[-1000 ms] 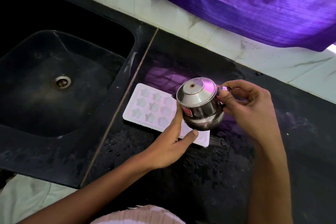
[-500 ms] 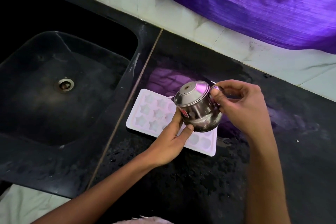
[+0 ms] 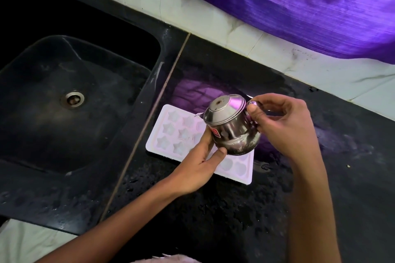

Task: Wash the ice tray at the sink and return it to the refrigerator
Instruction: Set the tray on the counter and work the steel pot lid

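Note:
A white ice tray (image 3: pixel 171 132) with star-shaped cells lies flat on the black counter just right of the sink. Above its middle I hold a small lidded steel pot (image 3: pixel 229 126), tilted toward the left. My right hand (image 3: pixel 284 126) grips the pot's handle at its right side. My left hand (image 3: pixel 201 162) cups the pot's underside with fingers and thumb, and covers part of the tray. A thin spout tip shows at the pot's left, over the tray cells. The tray's right cells are partly hidden by the pot.
The black sink basin (image 3: pixel 64 102) with a round drain (image 3: pixel 72 98) lies to the left. The wet black counter (image 3: pixel 213 209) stretches right and toward me. A purple cloth (image 3: pixel 299 6) hangs over the tiled wall behind.
The pot has tipped further to the left over the tray, its lid now facing more leftward. Both hands keep the same hold on it.

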A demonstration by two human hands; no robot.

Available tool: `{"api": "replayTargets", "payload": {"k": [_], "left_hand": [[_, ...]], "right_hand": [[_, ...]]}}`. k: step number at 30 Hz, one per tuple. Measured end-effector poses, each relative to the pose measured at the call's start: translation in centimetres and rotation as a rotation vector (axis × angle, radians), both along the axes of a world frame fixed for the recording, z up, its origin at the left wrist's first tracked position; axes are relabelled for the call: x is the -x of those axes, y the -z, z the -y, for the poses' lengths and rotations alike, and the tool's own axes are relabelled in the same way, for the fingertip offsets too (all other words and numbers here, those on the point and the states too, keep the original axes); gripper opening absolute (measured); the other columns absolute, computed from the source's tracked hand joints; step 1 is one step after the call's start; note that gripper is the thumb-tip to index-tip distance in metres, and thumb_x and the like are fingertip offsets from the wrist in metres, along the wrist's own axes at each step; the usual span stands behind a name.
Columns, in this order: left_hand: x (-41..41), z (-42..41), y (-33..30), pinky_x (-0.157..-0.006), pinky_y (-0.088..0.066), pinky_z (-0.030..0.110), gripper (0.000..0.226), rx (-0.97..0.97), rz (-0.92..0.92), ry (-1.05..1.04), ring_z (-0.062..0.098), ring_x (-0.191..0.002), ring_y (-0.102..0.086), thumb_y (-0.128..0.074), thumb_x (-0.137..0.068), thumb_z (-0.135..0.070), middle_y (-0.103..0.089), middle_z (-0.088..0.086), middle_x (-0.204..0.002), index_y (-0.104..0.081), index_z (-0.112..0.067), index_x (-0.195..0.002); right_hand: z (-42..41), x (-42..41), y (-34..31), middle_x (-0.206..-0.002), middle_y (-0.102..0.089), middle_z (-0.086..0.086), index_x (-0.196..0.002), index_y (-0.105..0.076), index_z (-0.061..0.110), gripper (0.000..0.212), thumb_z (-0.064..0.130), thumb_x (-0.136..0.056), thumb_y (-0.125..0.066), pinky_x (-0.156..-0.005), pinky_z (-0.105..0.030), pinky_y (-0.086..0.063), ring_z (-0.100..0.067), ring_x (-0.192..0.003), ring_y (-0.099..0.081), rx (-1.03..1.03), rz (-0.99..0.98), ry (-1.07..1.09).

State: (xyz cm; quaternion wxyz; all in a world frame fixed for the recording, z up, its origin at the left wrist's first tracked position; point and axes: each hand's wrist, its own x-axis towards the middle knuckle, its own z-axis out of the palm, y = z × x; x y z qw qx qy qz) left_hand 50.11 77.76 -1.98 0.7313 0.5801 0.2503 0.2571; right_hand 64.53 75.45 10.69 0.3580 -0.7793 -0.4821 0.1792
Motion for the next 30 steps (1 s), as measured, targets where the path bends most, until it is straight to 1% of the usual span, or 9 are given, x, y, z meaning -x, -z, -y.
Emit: {"api": "replayTargets", "payload": {"k": [5, 8, 11, 13, 16, 19, 22, 26, 30], "left_hand": [[-0.1, -0.1, 0.0, -0.121, -0.017, 0.038, 0.070, -0.018, -0.014, -0.001, -0.003, -0.142, -0.022, -0.049, -0.092, -0.021, -0.031, -0.016, -0.153, -0.014, -0.022, -0.152], [0.0, -0.1, 0.0, -0.122, -0.014, 0.039, 0.076, -0.032, -0.028, -0.009, -0.004, -0.144, -0.016, -0.050, -0.091, -0.021, -0.023, -0.018, -0.156, -0.007, -0.024, -0.153], [0.2, 0.1, -0.2, -0.122, -0.013, 0.037, 0.078, -0.059, -0.033, -0.015, -0.004, -0.144, -0.014, -0.049, -0.091, -0.022, -0.020, -0.020, -0.157, -0.004, -0.026, -0.154], [0.3, 0.5, -0.3, -0.122, -0.012, 0.035, 0.079, -0.068, -0.037, -0.015, -0.006, -0.143, -0.013, -0.049, -0.090, -0.023, -0.018, -0.022, -0.156, -0.001, -0.027, -0.153], [0.5, 1.2, -0.2, -0.122, -0.008, 0.036, 0.083, -0.079, -0.046, -0.001, -0.006, -0.144, -0.007, -0.049, -0.090, -0.024, -0.008, -0.024, -0.157, 0.006, -0.028, -0.153], [0.7, 1.7, -0.1, -0.122, -0.007, 0.035, 0.085, -0.080, -0.044, 0.018, -0.005, -0.145, -0.002, -0.048, -0.090, -0.024, -0.002, -0.022, -0.159, 0.009, -0.029, -0.152], [0.8, 1.9, 0.0, -0.122, -0.007, 0.035, 0.084, -0.074, -0.035, 0.027, -0.004, -0.145, -0.002, -0.048, -0.090, -0.022, -0.004, -0.020, -0.159, 0.009, -0.027, -0.152], [0.9, 2.1, -0.2, -0.122, -0.007, 0.035, 0.081, -0.059, -0.021, 0.028, -0.005, -0.145, -0.006, -0.047, -0.090, -0.018, -0.010, -0.017, -0.159, 0.004, -0.023, -0.153], [1.1, 2.2, -0.3, -0.121, -0.009, 0.029, 0.080, -0.044, -0.027, 0.028, -0.006, -0.144, -0.009, -0.047, -0.089, -0.018, -0.013, -0.015, -0.159, 0.001, -0.021, -0.153]], "right_hand": [[0.3, -0.1, -0.1, -0.076, -0.070, 0.011, -0.080, -0.068, 0.031, 0.013, 0.019, -0.084, -0.069, -0.072, -0.032, -0.059, -0.004, -0.074, -0.068, -0.033, -0.040, -0.006], [0.5, -0.1, 0.1, -0.078, -0.069, 0.011, -0.080, -0.067, 0.032, 0.016, 0.017, -0.085, -0.068, -0.075, -0.035, -0.059, -0.008, -0.078, -0.068, -0.047, -0.062, -0.003], [0.8, -0.1, 0.5, -0.074, -0.068, 0.014, -0.080, -0.066, 0.033, 0.021, 0.013, -0.086, -0.067, -0.076, -0.036, -0.059, -0.009, -0.078, -0.067, -0.070, -0.104, 0.007], [1.1, 0.0, 0.7, -0.074, -0.068, 0.015, -0.081, -0.066, 0.033, 0.023, 0.011, -0.088, -0.065, -0.077, -0.034, -0.058, -0.008, -0.079, -0.067, -0.069, -0.107, 0.002], [1.3, 0.0, 0.9, -0.074, -0.068, 0.014, -0.082, -0.066, 0.033, 0.025, 0.009, -0.090, -0.062, -0.075, -0.030, -0.056, -0.006, -0.078, -0.066, -0.060, -0.104, -0.015], [1.3, 0.3, 0.9, -0.074, -0.068, 0.013, -0.084, -0.067, 0.027, 0.021, 0.009, -0.091, -0.059, -0.073, -0.029, -0.055, -0.003, -0.075, -0.065, -0.025, -0.074, -0.033], [1.4, 0.4, 0.9, -0.076, -0.069, 0.011, -0.088, -0.068, 0.021, 0.014, 0.011, -0.091, -0.059, -0.072, -0.031, -0.054, -0.003, -0.075, -0.065, -0.007, -0.023, -0.038], [1.5, 0.6, 0.7, -0.075, -0.068, 0.013, -0.087, -0.068, 0.022, 0.011, 0.014, -0.090, -0.061, -0.073, -0.032, -0.054, 0.000, -0.073, -0.064, 0.001, 0.038, -0.036], [1.7, 1.1, 0.7, -0.075, -0.068, 0.013, -0.087, -0.069, 0.023, 0.011, 0.015, -0.090, -0.061, -0.076, -0.032, -0.056, 0.006, -0.070, -0.063, 0.004, 0.045, -0.034]]}}
